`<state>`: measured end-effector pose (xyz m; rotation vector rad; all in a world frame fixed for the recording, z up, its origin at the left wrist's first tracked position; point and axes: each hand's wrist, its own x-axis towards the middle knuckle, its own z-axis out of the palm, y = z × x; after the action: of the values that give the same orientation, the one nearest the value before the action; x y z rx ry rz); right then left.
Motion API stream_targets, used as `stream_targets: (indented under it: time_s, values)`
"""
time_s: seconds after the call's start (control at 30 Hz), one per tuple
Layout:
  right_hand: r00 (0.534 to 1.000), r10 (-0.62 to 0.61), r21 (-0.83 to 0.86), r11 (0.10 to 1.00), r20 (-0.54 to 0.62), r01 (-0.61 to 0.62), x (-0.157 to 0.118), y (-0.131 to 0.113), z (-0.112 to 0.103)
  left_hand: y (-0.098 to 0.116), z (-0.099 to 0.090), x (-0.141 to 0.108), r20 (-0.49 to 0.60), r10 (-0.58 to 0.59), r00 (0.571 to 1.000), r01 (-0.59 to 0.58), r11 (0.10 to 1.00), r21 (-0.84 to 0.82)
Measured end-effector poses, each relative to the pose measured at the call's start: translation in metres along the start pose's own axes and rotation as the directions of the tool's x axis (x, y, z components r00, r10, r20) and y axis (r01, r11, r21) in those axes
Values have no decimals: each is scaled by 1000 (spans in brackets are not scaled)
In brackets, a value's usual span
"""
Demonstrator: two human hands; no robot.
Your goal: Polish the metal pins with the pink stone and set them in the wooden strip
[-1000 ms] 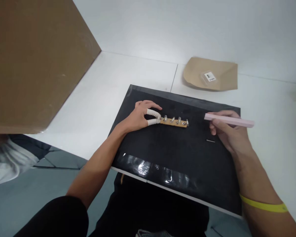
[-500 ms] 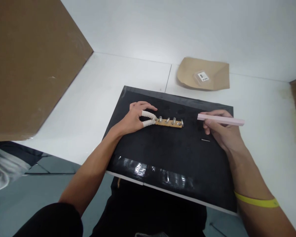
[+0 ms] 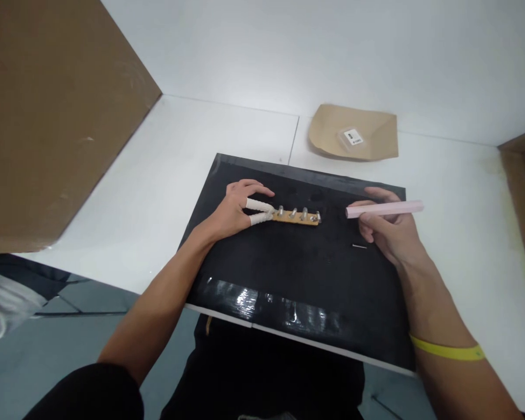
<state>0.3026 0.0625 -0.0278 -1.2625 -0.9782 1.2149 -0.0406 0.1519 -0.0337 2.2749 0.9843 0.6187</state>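
In the head view, the left hand (image 3: pixel 240 210), its thumb and forefinger in white wraps, pinches the nearer end of a narrow tan strip set with small shiny metal pieces (image 3: pixel 294 217). The strip lies just right of those fingertips. The right hand (image 3: pixel 391 228) holds a pale pink, straight-edged bar (image 3: pixel 385 209) between thumb and fingers, raised apart from the strip. Steady work probably calls for a light, firm pinch at that one end, with the strip flat and the shiny pieces unbumped, and the bar gripped near its middle.

A thin metal pin (image 3: pixel 359 246) lies just below the right hand and could be knocked by a low sweep. The glossy black rectangular mat (image 3: pixel 284 262) offers bare room below both hands; its right edge runs near the right wrist. Beyond the right hand, a brown paper tray (image 3: pixel 382 140) sits on the white tabletop (image 3: pixel 192 151).
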Motion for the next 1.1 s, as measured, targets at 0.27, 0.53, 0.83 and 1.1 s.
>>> stream_targets:
  time_s: [0.27, 0.53, 0.83, 1.1]
  values:
    - [999, 55, 74, 996, -2, -54, 3, 1, -2, 0, -2, -2, -9, 44, 999, -45, 998, -39]
    - [1000, 14, 38, 999, 5, -15, 5, -4, 2, -4, -2, -1, -174, 62, 983, -90, 983, -161]
    - [926, -376, -28, 926, 25, 376, -86, -40, 62, 82, 12, -39, -343, 54, 938, -107, 985, -136]
    - [832, -518, -333, 834, -200, 440, -136, -36, 105, 137, 38, -57, -474, -63, 878, -40, 978, -203]
